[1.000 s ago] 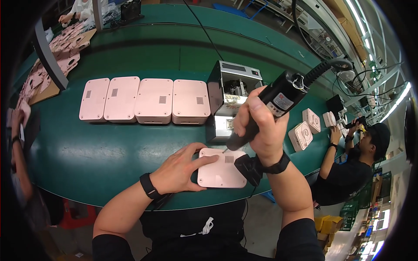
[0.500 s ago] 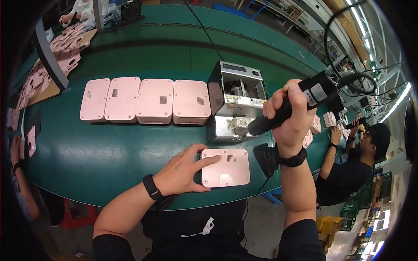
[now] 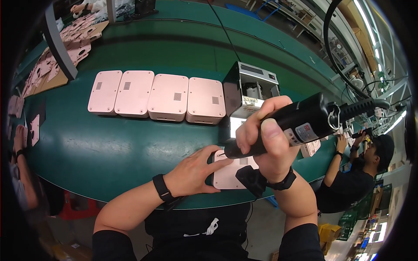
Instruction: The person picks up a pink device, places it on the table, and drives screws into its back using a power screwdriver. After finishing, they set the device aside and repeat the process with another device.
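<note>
A pink plastic box [image 3: 226,179] with a vent grille and corner holes lies on the green bench close to me. My left hand [image 3: 191,173] is closed around its left side, thumb across the top face. Above the box my right hand [image 3: 272,145] wraps around a black electric screwdriver [image 3: 307,117], its cable running off to the upper right. The thin bit points down at the box's far left corner; whether it touches a screw I cannot tell. The right hand and its wrist strap hide the box's right part.
Several similar pink boxes [image 3: 167,95] stand in a row beyond my hands. A black and silver screw feeder [image 3: 233,89] is to their right. Flat pink panels [image 3: 61,58] lie on cardboard at far left. A co-worker [image 3: 359,174] works at right, another person's hand [image 3: 19,138] at left.
My right hand has brought the screwdriver down and left, from beside the screw feeder to the pink box's far left corner. The left hand keeps hold of the box.
</note>
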A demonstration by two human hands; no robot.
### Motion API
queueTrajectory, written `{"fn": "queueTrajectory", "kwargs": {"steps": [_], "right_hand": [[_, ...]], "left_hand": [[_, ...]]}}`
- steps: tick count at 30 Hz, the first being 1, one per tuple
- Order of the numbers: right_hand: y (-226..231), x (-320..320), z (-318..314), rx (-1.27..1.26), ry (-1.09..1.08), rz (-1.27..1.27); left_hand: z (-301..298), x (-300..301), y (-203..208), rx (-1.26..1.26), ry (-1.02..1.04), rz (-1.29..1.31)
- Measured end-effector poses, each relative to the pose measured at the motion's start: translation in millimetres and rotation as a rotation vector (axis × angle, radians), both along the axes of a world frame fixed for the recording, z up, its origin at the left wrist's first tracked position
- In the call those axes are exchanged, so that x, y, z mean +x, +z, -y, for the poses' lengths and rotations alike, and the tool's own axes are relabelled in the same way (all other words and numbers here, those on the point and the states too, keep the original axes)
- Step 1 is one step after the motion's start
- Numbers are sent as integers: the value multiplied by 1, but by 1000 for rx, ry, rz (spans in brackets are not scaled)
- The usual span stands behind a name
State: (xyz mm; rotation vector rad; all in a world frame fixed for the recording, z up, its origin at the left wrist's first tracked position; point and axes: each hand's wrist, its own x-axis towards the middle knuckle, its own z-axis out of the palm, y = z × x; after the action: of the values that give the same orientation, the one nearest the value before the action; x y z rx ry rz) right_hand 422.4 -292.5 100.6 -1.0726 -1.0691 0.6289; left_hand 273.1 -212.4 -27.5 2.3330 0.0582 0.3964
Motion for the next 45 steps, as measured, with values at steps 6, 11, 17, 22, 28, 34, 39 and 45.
{"fn": "queueTrajectory", "kwargs": {"steps": [6,11,17,22,28,34,39,45], "right_hand": [[-18,4,-5,-54,39,103],[-17,0,-10,-66,10,17],[-22,0,-7,5,63,-42],[-18,-1,-14,-21,184,51],[-11,-2,-15,-97,124,77],[-1,6,-7,122,67,-129],[27,39,12,138,-261,78],[20,70,7,158,-369,52]], "left_hand": [[-2,-2,-5,-39,3,28],[-1,-3,-4,-47,9,13],[-1,0,-3,-54,1,-28],[-1,0,-10,-40,-8,14],[1,0,-7,-28,-26,-1],[-4,-1,3,-39,-6,-39],[-18,-4,11,-73,34,-83],[-17,-4,13,-73,55,-89]]}}
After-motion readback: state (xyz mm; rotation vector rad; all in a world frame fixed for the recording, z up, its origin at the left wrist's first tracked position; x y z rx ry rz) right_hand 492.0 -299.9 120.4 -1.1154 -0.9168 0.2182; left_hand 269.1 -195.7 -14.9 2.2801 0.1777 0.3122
